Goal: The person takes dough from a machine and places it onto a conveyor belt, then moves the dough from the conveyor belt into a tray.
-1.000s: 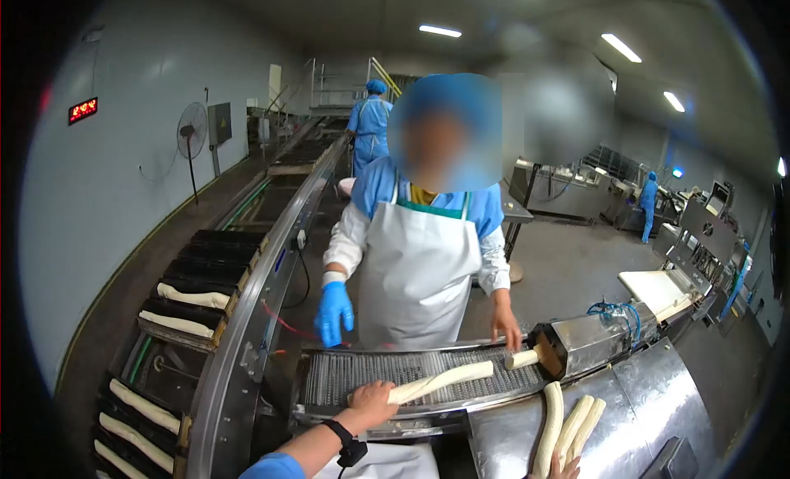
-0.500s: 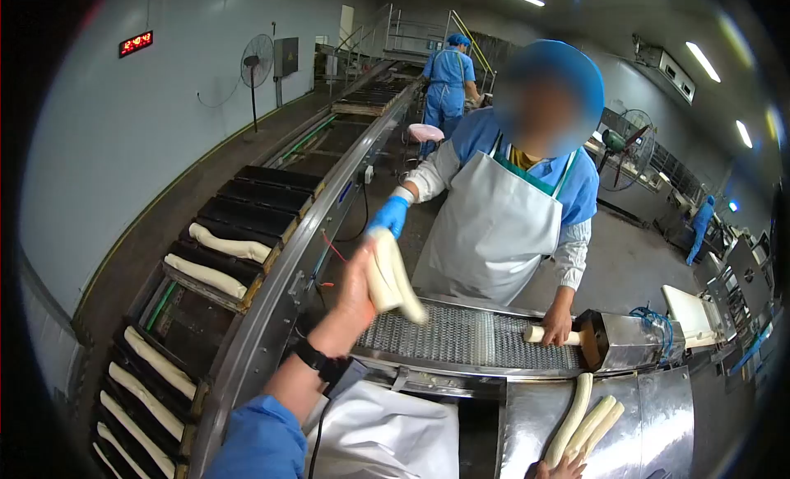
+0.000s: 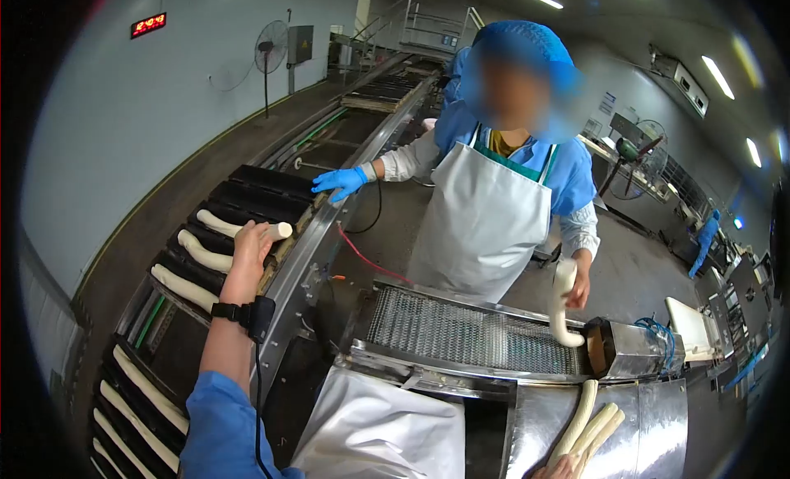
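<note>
— Three dough sticks (image 3: pixel 586 421) lie nearest us on the steel table (image 3: pixel 658 421), side by side and touching, their long axes running from our bottom edge up toward the chute (image 3: pixel 629 351). Our right hand (image 3: pixel 553 472) shows only as fingertips at their near ends; we cannot tell whether it grips them or merely rests there.

— And our left hand?

— We record our left hand (image 3: pixel 247 248) reached out over the tray conveyor (image 3: pixel 304 257), closed around one dough stick (image 3: pixel 243 228). That stick lies in a dark tray slot (image 3: pixel 222 232), long axis across the line, its free end pointing toward the conveyor rail. We judge the crosswise hold suits the slot, since the sticks (image 3: pixel 185 288) in neighbouring trays lie the same way, parallel and apart.

— Between the two?

— We note the mesh belt (image 3: pixel 461 335) bare of dough, feeding from the chute on its right.

— Farther off?

— We see a co-worker in a white apron (image 3: pixel 481 224) standing across the belt. That person's bare hand (image 3: pixel 578 286) holds a dough piece (image 3: pixel 561 306) by its upper end, so it hangs nearly upright, the lower end curling toward the chute mouth. The blue-gloved hand (image 3: pixel 339 181) rests flat on the conveyor rail beside empty trays (image 3: pixel 271 183). Beyond, we note a fan (image 3: pixel 270 47) and a red clock display (image 3: pixel 148 24) on the wall.
</note>
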{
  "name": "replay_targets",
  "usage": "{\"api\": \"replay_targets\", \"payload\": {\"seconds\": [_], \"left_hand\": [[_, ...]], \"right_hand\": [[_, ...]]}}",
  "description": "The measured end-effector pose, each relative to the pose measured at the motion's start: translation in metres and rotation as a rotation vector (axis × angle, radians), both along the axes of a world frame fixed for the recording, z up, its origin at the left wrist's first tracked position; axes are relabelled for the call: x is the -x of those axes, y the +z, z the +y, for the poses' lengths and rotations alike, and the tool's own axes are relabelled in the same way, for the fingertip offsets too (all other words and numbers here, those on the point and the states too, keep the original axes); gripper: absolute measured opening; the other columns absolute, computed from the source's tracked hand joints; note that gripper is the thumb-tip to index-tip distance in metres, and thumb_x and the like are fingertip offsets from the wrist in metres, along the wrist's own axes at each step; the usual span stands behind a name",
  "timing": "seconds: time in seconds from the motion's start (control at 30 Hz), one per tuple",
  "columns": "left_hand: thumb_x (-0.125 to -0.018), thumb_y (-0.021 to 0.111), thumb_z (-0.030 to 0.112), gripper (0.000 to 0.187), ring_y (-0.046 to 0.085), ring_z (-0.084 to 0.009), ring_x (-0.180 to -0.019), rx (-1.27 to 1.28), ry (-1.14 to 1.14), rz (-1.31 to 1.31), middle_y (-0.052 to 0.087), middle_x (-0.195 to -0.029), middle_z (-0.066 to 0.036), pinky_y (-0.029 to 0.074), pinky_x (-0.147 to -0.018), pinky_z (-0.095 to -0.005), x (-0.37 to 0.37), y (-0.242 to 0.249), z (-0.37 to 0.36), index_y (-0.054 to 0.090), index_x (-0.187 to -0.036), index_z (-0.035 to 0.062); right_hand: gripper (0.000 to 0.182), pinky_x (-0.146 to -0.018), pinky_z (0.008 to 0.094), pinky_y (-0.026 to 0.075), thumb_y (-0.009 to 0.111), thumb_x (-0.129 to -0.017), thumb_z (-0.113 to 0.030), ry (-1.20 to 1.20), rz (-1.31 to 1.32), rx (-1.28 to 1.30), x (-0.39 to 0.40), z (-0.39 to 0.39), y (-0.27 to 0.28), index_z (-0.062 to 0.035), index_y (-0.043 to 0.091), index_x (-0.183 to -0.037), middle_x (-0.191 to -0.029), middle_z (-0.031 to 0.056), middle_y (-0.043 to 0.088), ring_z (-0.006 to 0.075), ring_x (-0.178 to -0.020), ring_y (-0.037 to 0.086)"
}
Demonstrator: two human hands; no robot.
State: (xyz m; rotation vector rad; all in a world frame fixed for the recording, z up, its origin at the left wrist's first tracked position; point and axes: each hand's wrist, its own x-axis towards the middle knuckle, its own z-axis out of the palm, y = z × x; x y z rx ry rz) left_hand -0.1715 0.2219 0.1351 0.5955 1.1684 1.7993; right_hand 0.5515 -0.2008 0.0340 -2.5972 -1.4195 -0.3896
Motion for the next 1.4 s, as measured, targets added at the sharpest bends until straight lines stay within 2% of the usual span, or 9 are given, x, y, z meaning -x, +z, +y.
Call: {"api": "replay_targets", "payload": {"seconds": [0.13,0.23,0.4,0.5,0.63,0.83,1.07,1.3,1.4], "left_hand": [[-0.088,0.071,0.021,0.074,0.053,-0.0347,-0.132,0.180,0.342,0.351,0.054,-0.144,-0.024,0.038,-0.113,-0.0406,0.050,-0.055,-0.012,0.042,-0.152,-0.0004],[-0.084,0.076,0.024,0.075,0.049,-0.0412,-0.135,0.430,0.599,0.671,0.052,-0.146,-0.028,0.037,-0.115,-0.0459,0.063,-0.064,-0.038,0.046,-0.147,-0.0041],[-0.079,0.077,0.013,0.068,0.048,-0.0415,-0.133,0.447,0.579,1.100,0.056,-0.138,-0.026,0.037,-0.115,-0.0447,0.034,-0.049,-0.071,0.054,-0.141,-0.0008],[-0.082,0.072,0.008,0.069,0.055,-0.0331,-0.126,0.176,0.401,0.625,0.057,-0.138,-0.022,0.042,-0.109,-0.0405,-0.001,-0.030,-0.066,0.049,-0.146,0.0000],[-0.081,0.073,0.009,0.096,0.059,-0.0298,-0.116,0.289,0.227,0.131,0.056,-0.134,-0.022,0.047,-0.099,-0.0411,-0.006,-0.027,-0.052,0.020,-0.161,0.0043],[-0.079,0.072,0.004,0.104,0.067,-0.0287,-0.092,0.224,0.237,-0.200,0.059,-0.122,-0.018,0.053,-0.073,-0.0426,0.023,-0.059,-0.042,0.012,-0.163,0.0103],[-0.077,0.064,-0.009,0.089,0.066,-0.0328,-0.103,0.377,0.608,0.217,0.059,-0.131,-0.018,0.053,-0.086,-0.0417,0.062,-0.108,-0.039,0.034,-0.158,0.0152],[-0.077,0.076,0.011,0.086,0.035,-0.0472,-0.143,0.641,0.570,0.917,0.037,-0.155,-0.028,0.031,-0.119,-0.0481,0.010,-0.042,-0.090,0.038,-0.154,0.0090],[-0.078,0.077,0.008,0.084,0.027,-0.0430,-0.149,0.209,0.402,0.709,0.035,-0.157,-0.026,0.027,-0.122,-0.0456,0.003,-0.049,-0.084,0.040,-0.153,0.0095]], "right_hand": [[0.073,-0.113,0.0505,0.039,0.068,-0.085,-0.019,0.059,-0.087,-0.072,0.017,0.012,0.004,0.0093,0.041,-0.146,-0.137,0.0296,0.056,0.0447,-0.130,0.051],[0.063,-0.088,0.0507,0.052,0.070,-0.087,-0.025,-0.191,0.446,-0.098,0.008,0.024,0.012,0.0078,0.051,-0.137,-0.100,0.0250,0.071,0.0411,-0.094,0.068],[0.067,-0.085,0.0441,0.052,0.069,-0.084,-0.035,-0.073,1.187,-0.208,0.004,0.071,0.033,-0.0021,0.046,-0.138,-0.108,0.0200,0.064,0.0306,-0.101,0.063],[0.059,-0.071,0.0352,0.052,0.064,-0.089,-0.052,0.251,1.408,-0.264,0.092,0.134,0.133,-0.0010,0.058,-0.117,-0.084,0.0090,0.061,0.0202,-0.078,0.061],[0.055,-0.058,0.0354,0.055,0.061,-0.069,-0.023,0.462,1.700,-0.290,0.186,0.207,0.238,0.0068,0.057,-0.116,-0.081,0.0147,0.063,0.0228,-0.066,0.064],[0.082,-0.081,0.0385,0.054,0.064,-0.086,-0.033,1.158,2.209,0.123,0.320,0.254,0.316,0.0039,0.035,-0.154,-0.135,0.0324,0.056,0.0332,-0.099,0.065],[0.092,-0.103,0.0450,0.050,0.073,-0.085,-0.016,1.439,2.083,0.323,0.330,0.251,0.288,0.0006,0.024,-0.160,-0.154,0.0272,0.044,0.0375,-0.134,0.054],[0.075,-0.103,0.0387,0.050,0.073,-0.083,-0.002,0.752,1.626,0.157,0.203,0.234,0.197,0.0000,0.043,-0.152,-0.143,0.0220,0.055,0.0308,-0.123,0.061],[0.072,-0.102,0.0375,0.051,0.075,-0.082,-0.004,0.525,1.516,-0.001,0.130,0.225,0.134,0.0002,0.047,-0.149,-0.140,0.0213,0.057,0.0296,-0.117,0.063]]}}
